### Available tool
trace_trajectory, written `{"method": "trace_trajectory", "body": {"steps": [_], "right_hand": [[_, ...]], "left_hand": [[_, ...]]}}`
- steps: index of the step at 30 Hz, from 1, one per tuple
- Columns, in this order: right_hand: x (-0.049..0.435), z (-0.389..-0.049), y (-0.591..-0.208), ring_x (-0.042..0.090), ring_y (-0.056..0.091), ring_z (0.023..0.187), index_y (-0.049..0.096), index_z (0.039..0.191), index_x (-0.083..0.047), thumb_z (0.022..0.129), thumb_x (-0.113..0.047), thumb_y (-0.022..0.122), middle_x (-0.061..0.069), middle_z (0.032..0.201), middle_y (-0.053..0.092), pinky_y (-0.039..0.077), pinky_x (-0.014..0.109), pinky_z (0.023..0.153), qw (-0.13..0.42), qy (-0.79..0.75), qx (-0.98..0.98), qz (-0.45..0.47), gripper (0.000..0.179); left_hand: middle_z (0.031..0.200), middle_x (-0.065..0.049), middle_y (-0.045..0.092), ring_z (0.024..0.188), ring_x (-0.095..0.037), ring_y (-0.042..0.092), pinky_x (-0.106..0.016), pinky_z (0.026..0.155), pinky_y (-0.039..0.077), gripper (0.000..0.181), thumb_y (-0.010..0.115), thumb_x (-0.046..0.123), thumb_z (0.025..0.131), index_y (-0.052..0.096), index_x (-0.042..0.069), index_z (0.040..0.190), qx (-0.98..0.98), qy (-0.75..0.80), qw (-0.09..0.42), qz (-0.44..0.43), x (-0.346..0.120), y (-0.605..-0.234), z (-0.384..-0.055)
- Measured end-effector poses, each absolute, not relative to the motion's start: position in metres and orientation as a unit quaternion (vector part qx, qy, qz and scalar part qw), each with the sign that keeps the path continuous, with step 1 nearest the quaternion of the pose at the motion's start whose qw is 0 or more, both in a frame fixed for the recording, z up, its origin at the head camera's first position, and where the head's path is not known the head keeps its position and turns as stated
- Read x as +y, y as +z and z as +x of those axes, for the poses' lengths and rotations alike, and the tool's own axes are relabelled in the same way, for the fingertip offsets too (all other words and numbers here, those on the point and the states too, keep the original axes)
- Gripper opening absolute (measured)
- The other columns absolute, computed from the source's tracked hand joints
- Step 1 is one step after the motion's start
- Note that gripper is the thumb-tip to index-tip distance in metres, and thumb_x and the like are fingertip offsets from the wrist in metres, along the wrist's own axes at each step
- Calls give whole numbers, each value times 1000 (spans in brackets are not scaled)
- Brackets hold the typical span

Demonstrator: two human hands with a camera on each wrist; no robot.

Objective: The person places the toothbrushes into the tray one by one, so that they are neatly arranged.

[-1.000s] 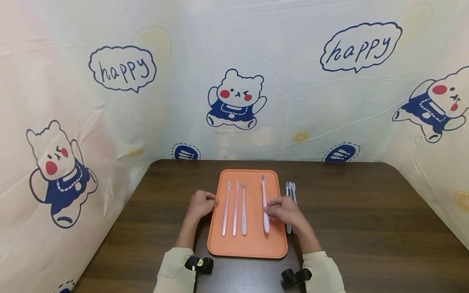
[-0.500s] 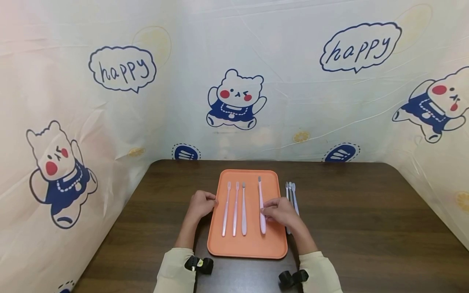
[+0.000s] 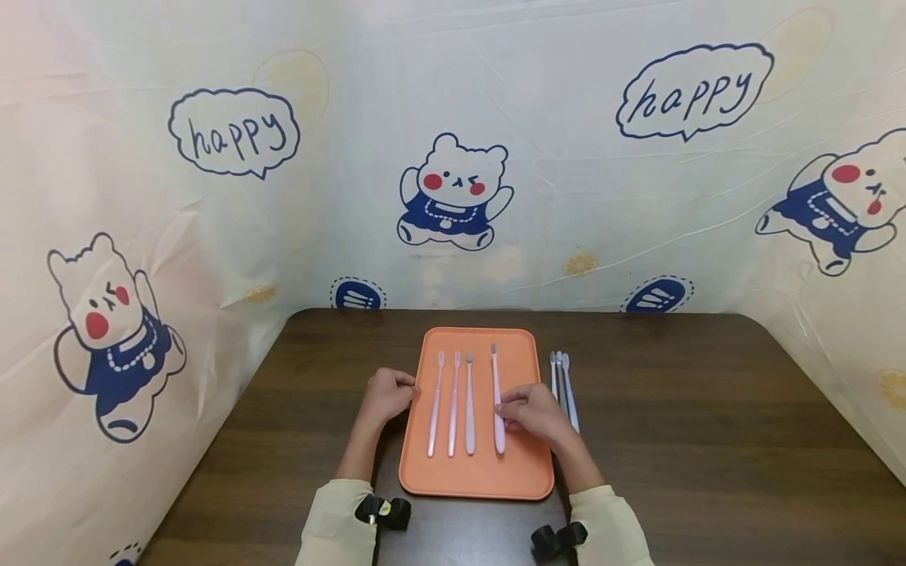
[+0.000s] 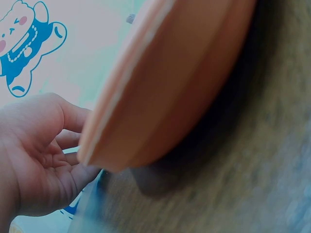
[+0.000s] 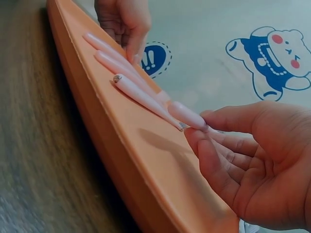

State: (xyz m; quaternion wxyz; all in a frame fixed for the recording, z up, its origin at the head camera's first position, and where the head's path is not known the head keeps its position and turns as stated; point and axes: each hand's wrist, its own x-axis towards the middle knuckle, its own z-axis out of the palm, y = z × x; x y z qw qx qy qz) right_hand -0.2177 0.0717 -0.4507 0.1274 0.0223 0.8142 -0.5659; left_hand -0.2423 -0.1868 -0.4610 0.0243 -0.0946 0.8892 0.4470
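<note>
My right hand (image 3: 535, 409) pinches a pink toothbrush (image 3: 495, 377) between thumb and fingers, over the right half of an orange tray (image 3: 467, 479). In the right wrist view the held toothbrush (image 5: 186, 115) is raised and casts a shadow on the tray. Two slim pink toothbrushes (image 3: 435, 409) and a thicker pale toothbrush (image 3: 470, 420) lie side by side on the tray, heads toward the far end. My left hand (image 3: 388, 395) holds the tray's left rim; in the left wrist view its thumb and fingers (image 4: 75, 116) meet the rim.
Several bluish and grey toothbrushes (image 3: 572, 401) lie on the dark wooden table (image 3: 679, 440) just right of the tray, partly behind my right hand. A printed curtain (image 3: 453, 94) stands behind and beside the table.
My right hand has moved left over the tray with the toothbrush, closer to the three in the row. The left hand stays at the rim.
</note>
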Motion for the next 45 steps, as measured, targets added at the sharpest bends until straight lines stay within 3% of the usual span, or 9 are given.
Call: {"method": "trace_trajectory", "body": {"steps": [13,45], "right_hand": [[63,-219,-455,9,63,64,71,101,1,85,-10,71,9,84,74,56,24,60,134,-542,829,25,19],[49,-215,-458,11,61,59,72,91,-3,83,-14,74,5,69,68,48,23,54,100,-479,872,11,13]], "left_hand": [[90,-13,74,69,-12,65,-28,63,54,21,65,10,83,76,0,98,889,447,28,-95,-189,-463,-244],[92,-14,75,70,-12,67,-29,64,56,21,64,10,85,76,0,100,887,452,29,-95,-188,-465,-245]]}}
